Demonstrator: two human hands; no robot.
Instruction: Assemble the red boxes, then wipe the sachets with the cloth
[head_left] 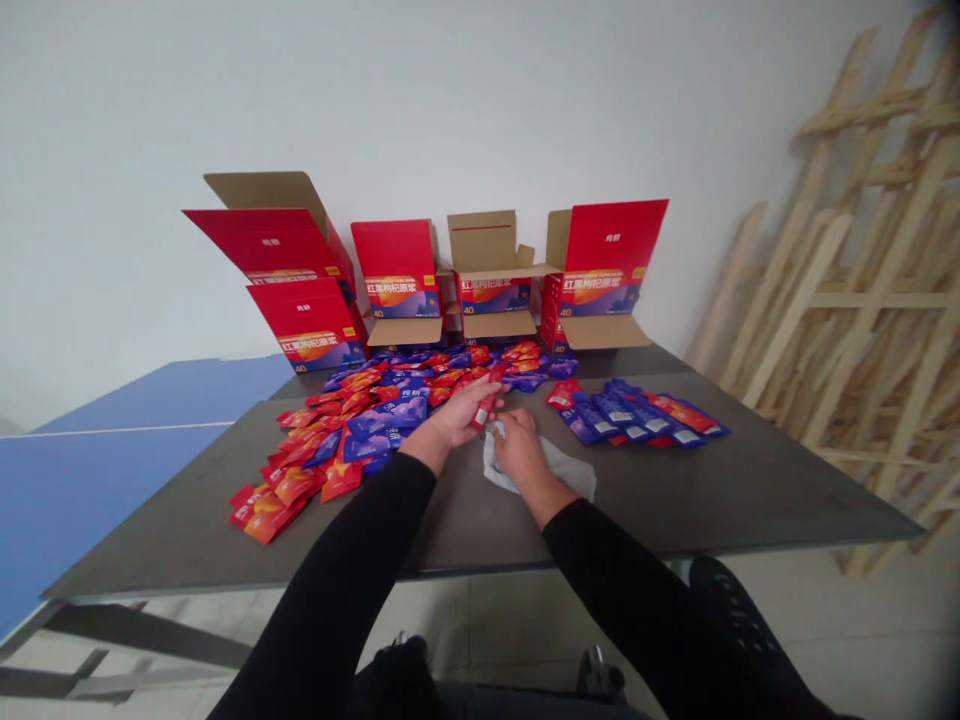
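In my left hand (459,412) is a red pouch (487,405), held tilted above the middle of the table. Close beside it, my right hand (519,445) has its fingers closed on a white cloth (559,465), whose loose end lies on the tabletop. A large heap of red and purple pouches (390,410) spreads to the left of and behind my left hand. On the right, a smaller group of purple and red pouches (637,415) lies in overlapping rows.
Several open red cartons (401,270) stand along the table's back, flaps out. The grey table (465,530) ends near my body. A blue table-tennis table (150,400) adjoins on the left. Wooden frames (862,280) lean against the wall at right.
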